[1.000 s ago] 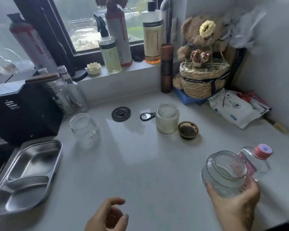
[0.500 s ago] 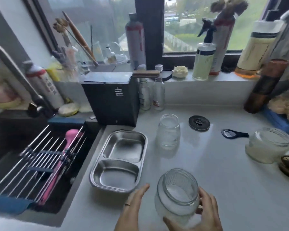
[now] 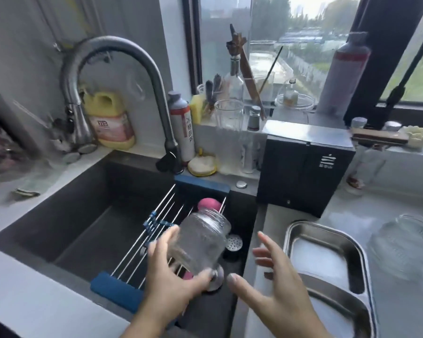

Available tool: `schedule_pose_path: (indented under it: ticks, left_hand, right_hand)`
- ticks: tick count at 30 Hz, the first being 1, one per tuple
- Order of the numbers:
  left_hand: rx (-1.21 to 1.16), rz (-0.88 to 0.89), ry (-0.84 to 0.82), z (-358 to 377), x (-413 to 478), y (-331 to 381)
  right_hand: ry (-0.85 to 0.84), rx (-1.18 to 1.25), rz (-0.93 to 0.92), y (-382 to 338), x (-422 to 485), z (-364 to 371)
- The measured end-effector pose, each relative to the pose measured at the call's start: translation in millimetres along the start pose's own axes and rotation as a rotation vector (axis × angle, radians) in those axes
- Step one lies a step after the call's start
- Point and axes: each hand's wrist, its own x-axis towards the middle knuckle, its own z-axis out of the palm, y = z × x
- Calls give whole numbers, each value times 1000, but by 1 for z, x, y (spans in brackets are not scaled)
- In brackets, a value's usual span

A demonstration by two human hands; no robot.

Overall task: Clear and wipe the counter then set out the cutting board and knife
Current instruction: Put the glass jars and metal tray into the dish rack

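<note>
A clear ribbed glass jar (image 3: 200, 242), lidless and empty, is tilted with its mouth angled up and away above the wire rack (image 3: 156, 230) spanning the dark sink (image 3: 88, 215). A second, similar glass jar (image 3: 403, 247) stands on the pale counter (image 3: 366, 211) at right, beside a divided steel tray (image 3: 327, 272).

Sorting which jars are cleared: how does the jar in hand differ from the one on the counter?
The held jar is tilted over the sink rack in the left hand; the counter jar rests untouched beside the steel tray. The right hand is open, off both. Both are lidless ribbed clear glass.
</note>
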Motion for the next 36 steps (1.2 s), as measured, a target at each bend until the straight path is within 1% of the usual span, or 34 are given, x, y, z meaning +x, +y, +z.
schedule_pose_path:
  ticks: [1, 2, 4, 8, 10, 14, 17, 20, 23, 27, 29, 31, 33, 35, 36]
  left_hand:
    - [48, 29, 54, -29, 33, 2]
    - [85, 37, 72, -30, 43, 0]
    - [259, 3, 156, -42, 84, -12]
    - [386, -65, 102, -37, 130, -26]
    - [457, -91, 115, -35, 151, -33]
    - [579, -54, 116, -19, 182, -42]
    - [592, -31, 80, -8, 203, -50]
    - [593, -22, 80, 1, 223, -58]
    - [606, -24, 75, 9, 239, -65]
    - [590, 5, 59, 13, 255, -68]
    - [581, 5, 11, 14, 254, -65]
    - [593, -37, -12, 17, 243, -56]
    - [577, 14, 20, 26, 220, -37]
    - [501, 114, 25, 40, 186, -11]
    - [456, 159, 21, 49, 164, 4]
  right_hand:
    - [13, -52, -16, 4, 9, 3]
    - [29, -118, -28, 10, 19, 7]
    - [20, -240, -42, 18, 39, 14]
    - [-6, -338, -22, 35, 75, 35]
    - [-19, -375, -4, 44, 90, 44]
    - [-73, -438, 34, 56, 105, 52]
    - [-84, -458, 16, 60, 107, 48]
    - [30, -421, 53, 59, 108, 32]
    - [148, -392, 171, 66, 105, 9]
    - [221, -355, 259, 76, 98, -18]
    - [255, -333, 266, 81, 91, -30]
    - [284, -346, 268, 84, 82, -42]
    - [324, -340, 293, 88, 71, -58]
    - [442, -319, 371, 96, 57, -80]
    - [555, -313, 429, 102, 51, -94]
